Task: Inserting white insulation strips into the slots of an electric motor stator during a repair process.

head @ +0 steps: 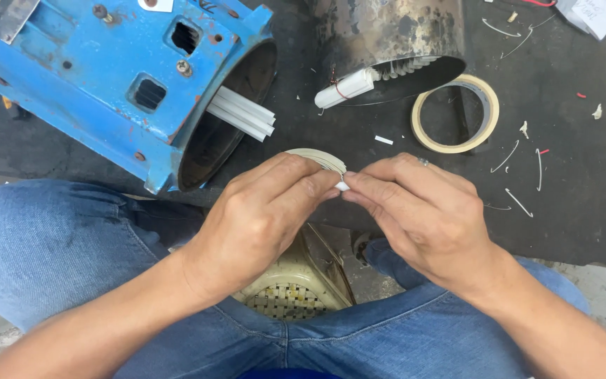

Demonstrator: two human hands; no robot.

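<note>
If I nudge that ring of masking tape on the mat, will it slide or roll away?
The tape ring lies flat on the dark mat, so it would probably slide, not roll. It looks thin and nearly used up, so likely light and easily squashed.

Two hands, one blue motor housing, one tape roll, one dark drum.

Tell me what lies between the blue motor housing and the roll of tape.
In the head view, a rolled white paper bundle lies between the blue motor housing and the tape roll, at the dark metal cylinder's mouth.
</note>
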